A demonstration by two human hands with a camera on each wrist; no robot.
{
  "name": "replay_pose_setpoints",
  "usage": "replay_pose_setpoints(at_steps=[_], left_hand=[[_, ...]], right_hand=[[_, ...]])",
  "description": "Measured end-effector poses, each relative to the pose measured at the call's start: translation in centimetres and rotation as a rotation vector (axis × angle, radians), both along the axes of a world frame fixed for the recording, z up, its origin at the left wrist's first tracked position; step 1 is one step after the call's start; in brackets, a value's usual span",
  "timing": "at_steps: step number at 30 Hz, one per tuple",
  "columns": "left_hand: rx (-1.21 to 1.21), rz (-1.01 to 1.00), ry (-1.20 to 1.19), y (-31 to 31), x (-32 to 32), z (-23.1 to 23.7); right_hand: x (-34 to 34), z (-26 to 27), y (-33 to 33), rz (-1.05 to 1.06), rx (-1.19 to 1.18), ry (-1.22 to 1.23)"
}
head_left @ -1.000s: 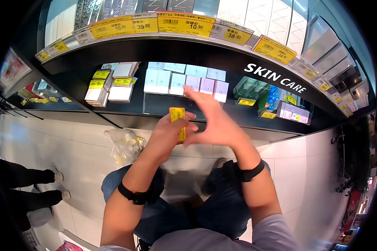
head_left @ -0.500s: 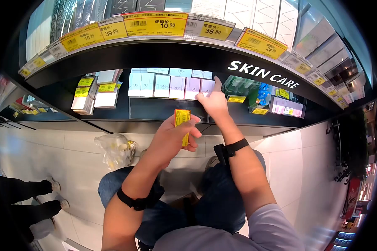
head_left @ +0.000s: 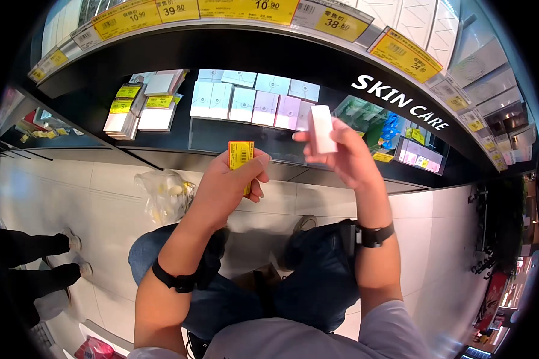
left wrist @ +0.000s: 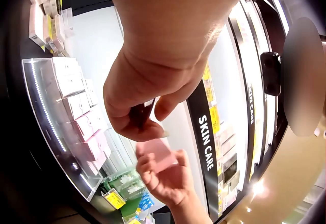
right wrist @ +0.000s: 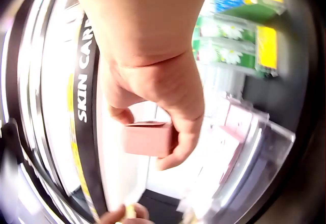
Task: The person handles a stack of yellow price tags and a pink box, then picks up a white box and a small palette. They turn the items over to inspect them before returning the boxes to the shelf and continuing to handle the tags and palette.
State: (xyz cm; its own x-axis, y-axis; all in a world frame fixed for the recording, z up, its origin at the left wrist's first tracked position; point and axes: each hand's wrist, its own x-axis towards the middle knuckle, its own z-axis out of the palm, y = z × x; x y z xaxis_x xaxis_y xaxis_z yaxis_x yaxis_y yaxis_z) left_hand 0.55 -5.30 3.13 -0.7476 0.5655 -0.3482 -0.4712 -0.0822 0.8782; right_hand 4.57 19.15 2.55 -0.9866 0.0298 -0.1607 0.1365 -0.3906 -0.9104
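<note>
My right hand (head_left: 354, 157) grips a small pink box (head_left: 321, 128) between thumb and fingers, in front of the lower shelf. The box's flat pink end (right wrist: 147, 140) shows in the right wrist view. In my left hand (head_left: 221, 185) a yellow price tag (head_left: 241, 155) with a red edge is pinched under the thumb, printed side up. Only its dark edge (left wrist: 140, 114) shows from the left wrist. Behind both hands, a clear tray (head_left: 212, 134) on the shelf carries white and pink boxes (head_left: 263, 107) in rows.
Stacked white boxes (head_left: 156, 119) with yellow tags sit left on the shelf; green packs (head_left: 356, 116) and blue packs (head_left: 389, 131) sit right. An upper shelf edge lettered SKIN CARE (head_left: 398, 102) overhangs. A plastic bag (head_left: 164, 194) lies on the floor. Another person's legs (head_left: 39, 257) stand at left.
My right hand reached to the right end of the box rows, then drew back toward me with a pink box. The left hand keeps the price tag, now slightly further left.
</note>
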Motion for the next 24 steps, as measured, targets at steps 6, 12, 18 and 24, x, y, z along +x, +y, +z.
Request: replay_pose_setpoints(at_steps=[6,12,18,24], left_hand=[[-0.001,0.024,0.075,-0.4,0.6,1.1],[0.018,-0.015,0.127,0.2,0.8,2.1],[0.040,-0.098,0.057,0.1,0.5,1.8],[0.024,-0.105,0.095,0.2,0.7,1.9]], right_hand=[[2.1,-1.3,-2.7,0.542,-1.201,-0.120],[2.4,-0.6,-4.4,0.537,-1.116,-0.238],[2.5,-0.6,-3.3,0.616,-1.124,-0.257],[2.5,-0.2,-3.6,0.487,-0.661,-0.258]])
